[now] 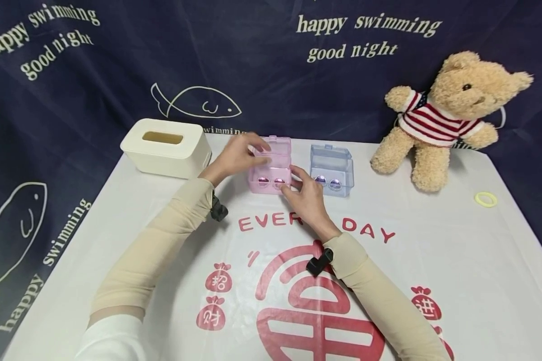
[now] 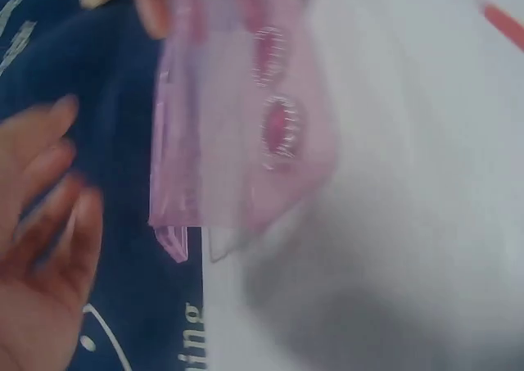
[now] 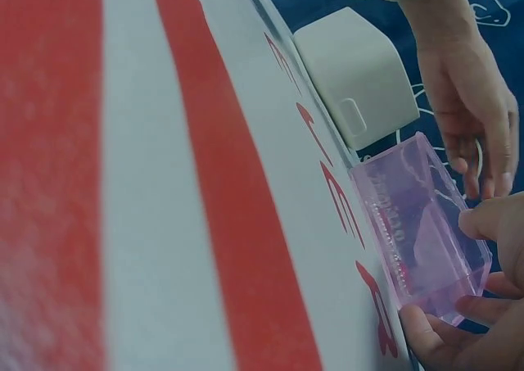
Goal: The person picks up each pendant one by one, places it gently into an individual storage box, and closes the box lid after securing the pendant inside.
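Note:
A clear pink plastic box (image 1: 271, 186) stands on the table with its hinged lid (image 1: 277, 146) raised. Inside lie two round purple-pink pieces (image 1: 263, 182) with beaded rims; their kind is unclear. My right hand (image 1: 308, 198) grips the box's right end, thumb at the front and fingers round the side, as the right wrist view also shows. By the lid's left side hovers my left hand (image 1: 239, 154), fingers loosely bent; the left wrist view shows it apart from the box (image 2: 229, 142). To the right, a similar blue box (image 1: 343, 188) also has its lid up and holds two round beaded pieces (image 1: 335, 184).
A cream tissue box (image 1: 171, 153) stands at the back left. At the back right sits a teddy bear (image 1: 438, 120) in a striped shirt, with a yellow ring (image 1: 485, 199) lying in front of it. A dark blue curtain (image 1: 271, 65) hangs behind the white printed table cover (image 1: 171, 301).

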### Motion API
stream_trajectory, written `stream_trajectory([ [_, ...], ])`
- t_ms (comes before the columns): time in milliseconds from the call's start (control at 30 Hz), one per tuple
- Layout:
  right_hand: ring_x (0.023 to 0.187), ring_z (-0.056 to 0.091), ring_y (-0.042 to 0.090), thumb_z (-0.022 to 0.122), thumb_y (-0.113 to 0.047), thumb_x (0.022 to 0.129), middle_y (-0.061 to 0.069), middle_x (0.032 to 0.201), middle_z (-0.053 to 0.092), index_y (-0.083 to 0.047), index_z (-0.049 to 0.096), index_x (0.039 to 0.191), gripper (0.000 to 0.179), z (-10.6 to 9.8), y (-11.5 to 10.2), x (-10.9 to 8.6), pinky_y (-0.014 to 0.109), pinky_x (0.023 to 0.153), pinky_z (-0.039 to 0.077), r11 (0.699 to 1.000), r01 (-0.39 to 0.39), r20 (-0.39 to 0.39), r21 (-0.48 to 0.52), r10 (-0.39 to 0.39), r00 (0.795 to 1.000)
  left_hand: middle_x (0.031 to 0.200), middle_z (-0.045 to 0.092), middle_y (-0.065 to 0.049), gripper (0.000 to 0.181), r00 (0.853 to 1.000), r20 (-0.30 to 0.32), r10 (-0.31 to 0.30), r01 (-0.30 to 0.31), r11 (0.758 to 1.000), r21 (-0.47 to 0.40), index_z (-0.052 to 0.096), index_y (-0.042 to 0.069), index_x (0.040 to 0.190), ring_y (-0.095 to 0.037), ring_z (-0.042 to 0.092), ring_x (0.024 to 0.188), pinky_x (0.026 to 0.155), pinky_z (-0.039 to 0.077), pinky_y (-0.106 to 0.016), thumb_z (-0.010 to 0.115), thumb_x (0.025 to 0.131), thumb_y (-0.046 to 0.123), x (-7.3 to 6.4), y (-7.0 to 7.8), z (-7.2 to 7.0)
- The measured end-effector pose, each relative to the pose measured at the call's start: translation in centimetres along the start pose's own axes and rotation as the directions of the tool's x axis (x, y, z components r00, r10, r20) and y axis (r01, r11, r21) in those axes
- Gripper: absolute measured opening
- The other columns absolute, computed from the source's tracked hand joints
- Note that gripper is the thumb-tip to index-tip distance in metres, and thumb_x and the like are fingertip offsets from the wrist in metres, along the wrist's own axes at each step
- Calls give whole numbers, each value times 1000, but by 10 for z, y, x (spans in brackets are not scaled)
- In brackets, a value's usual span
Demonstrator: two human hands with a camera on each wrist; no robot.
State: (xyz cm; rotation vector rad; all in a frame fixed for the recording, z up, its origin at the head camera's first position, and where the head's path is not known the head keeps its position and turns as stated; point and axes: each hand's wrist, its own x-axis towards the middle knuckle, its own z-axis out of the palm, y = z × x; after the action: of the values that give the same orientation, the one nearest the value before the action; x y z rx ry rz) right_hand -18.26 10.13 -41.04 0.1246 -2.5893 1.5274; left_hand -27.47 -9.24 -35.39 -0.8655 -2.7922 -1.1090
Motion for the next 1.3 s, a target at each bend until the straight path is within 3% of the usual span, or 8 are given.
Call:
stream_trajectory([
  [133, 114, 64, 28, 69, -17, 86, 14, 138, 56, -6, 51, 137, 55, -1, 0, 1, 39, 99, 50, 1000, -1, -5, -4, 1, 1000, 119, 64, -17, 29, 944, -205, -260, 208, 947, -246, 68, 1, 114, -31, 66, 106, 87, 56, -34, 68, 87, 13, 4, -10, -5],
  [200, 114, 64, 28, 69, -17, 86, 13, 138, 56, -7, 51, 137, 55, -1, 0, 1, 39, 99, 50, 1000, -3, -6, -4, 3, 1000, 127, 60, -19, 34, 893, -171, -417, 319, 852, -415, 62, -2, 123, -31, 65, 109, 92, 54, -33, 62, 92, 11, 6, -16, -3],
  [300, 114, 64, 28, 70, -17, 86, 13, 138, 56, -6, 51, 137, 56, 0, 1, 1, 38, 98, 51, 1000, -9, -6, 7, 9, 1000, 134, 55, -23, 40, 811, -37, -584, 440, 650, -620, 51, -6, 134, -32, 61, 114, 99, 51, -33, 53, 96, 7, 10, -26, 5],
  [400, 114, 64, 28, 70, -16, 85, 14, 139, 56, -6, 51, 137, 56, 1, 1, 1, 37, 97, 51, 1000, -16, -6, 19, 16, 1000, 136, 53, -26, 41, 777, 51, -627, 480, 538, -693, 46, -8, 137, -30, 58, 118, 102, 48, -34, 49, 97, 3, 12, -33, 15],
  [667, 114, 64, 29, 70, -15, 85, 14, 138, 56, -6, 51, 137, 55, 1, 1, 0, 38, 96, 51, 1000, -8, 2, 19, 7, 1000, 113, 68, -20, 29, 810, 2, -586, 396, 546, -739, 63, -9, 117, -16, 67, 98, 90, 54, -25, 63, 90, 3, 10, -45, 28],
  [833, 114, 64, 28, 69, -15, 86, 14, 139, 56, -6, 51, 137, 54, 0, 1, 1, 36, 97, 51, 1000, -7, 5, 19, 7, 1000, 117, 65, -24, 31, 794, 1, -608, 424, 553, -717, 60, -10, 120, -16, 68, 95, 93, 54, -29, 61, 92, 1, 11, -37, 24],
  [1067, 114, 64, 29, 69, -12, 86, 15, 139, 55, -4, 51, 137, 54, 0, 1, 1, 38, 96, 52, 999, 6, 12, 31, -6, 1000, 127, 60, -23, 43, 799, 28, -601, 405, 503, -763, 53, 1, 133, -18, 68, 93, 95, 53, -40, 58, 91, -3, 11, -28, 14],
  [1300, 114, 64, 29, 69, -14, 87, 14, 139, 55, -4, 51, 137, 54, -1, 2, 0, 38, 97, 51, 1000, 6, 14, 17, -6, 1000, 119, 60, -18, 45, 816, 27, -577, 359, 470, -806, 55, 11, 129, -39, 61, 116, 97, 50, -52, 60, 94, 38, 11, -13, 2],
])
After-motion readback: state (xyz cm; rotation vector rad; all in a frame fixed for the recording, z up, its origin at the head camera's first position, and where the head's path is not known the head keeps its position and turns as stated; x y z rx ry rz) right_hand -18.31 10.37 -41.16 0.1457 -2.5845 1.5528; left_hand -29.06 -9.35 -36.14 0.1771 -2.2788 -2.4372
